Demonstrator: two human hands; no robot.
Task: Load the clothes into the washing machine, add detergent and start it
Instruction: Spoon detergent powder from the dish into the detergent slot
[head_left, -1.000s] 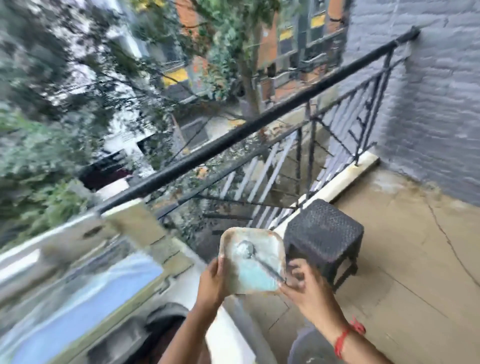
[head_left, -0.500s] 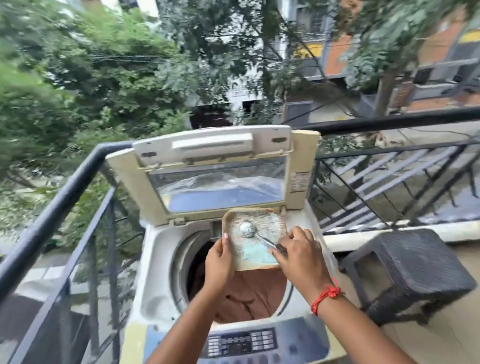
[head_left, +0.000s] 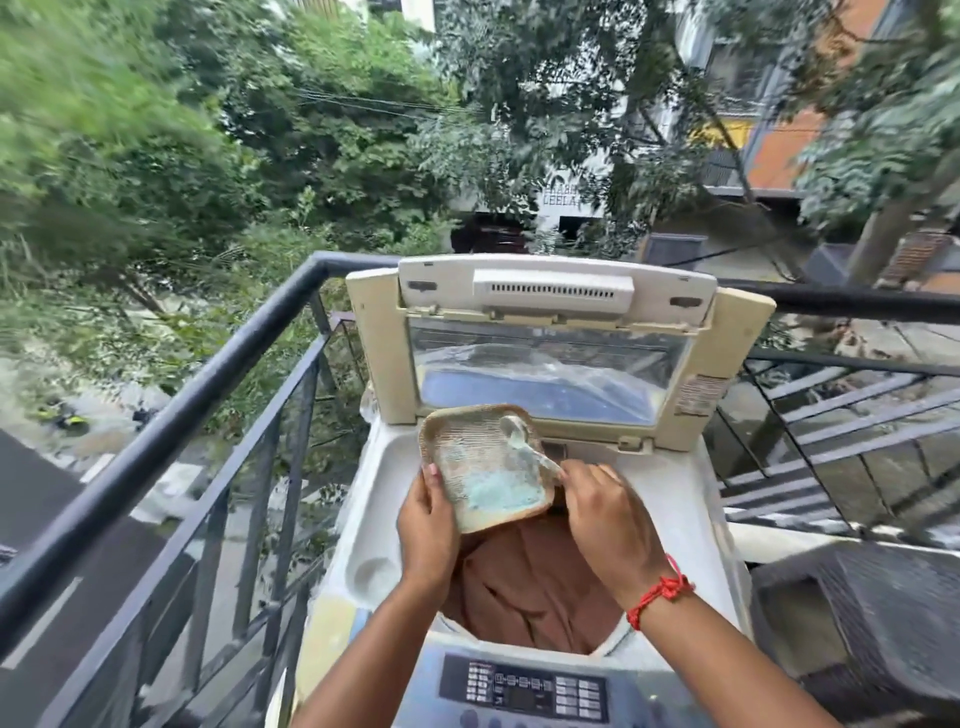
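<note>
Detergent tray (head_left: 485, 470) gripped by left hand (head_left: 427, 530) over washer (head_left: 363, 519) drum w/ brown clothes (head_left: 535, 582); spoon (head_left: 527, 447) pinched by right hand (head_left: 605, 519); lid (head_left: 545, 338) raised behind.

Drum opening of washing machine (head_left: 691, 499) largely hidden behind both hands and tilted detergent tray (head_left: 485, 467); only part of brown clothes (head_left: 535, 587) visible. Spoon (head_left: 519, 436) handle covered inside grip of right hand (head_left: 605, 525). Fingers of left hand (head_left: 428, 530) concealed behind tray underside, thumb alone showing. Control panel (head_left: 524, 693) cut off by bottom edge, button labels too small to read. Both forearms cropped at bottom edge. Dark stool (head_left: 878, 623) truncated at right edge. Foliage (head_left: 104, 156) at left smeared by motion blur. Sign lettering on distant building (head_left: 563, 195) only partly legible behind leaves. Railing (head_left: 208, 405) cut off at left edge.
</note>
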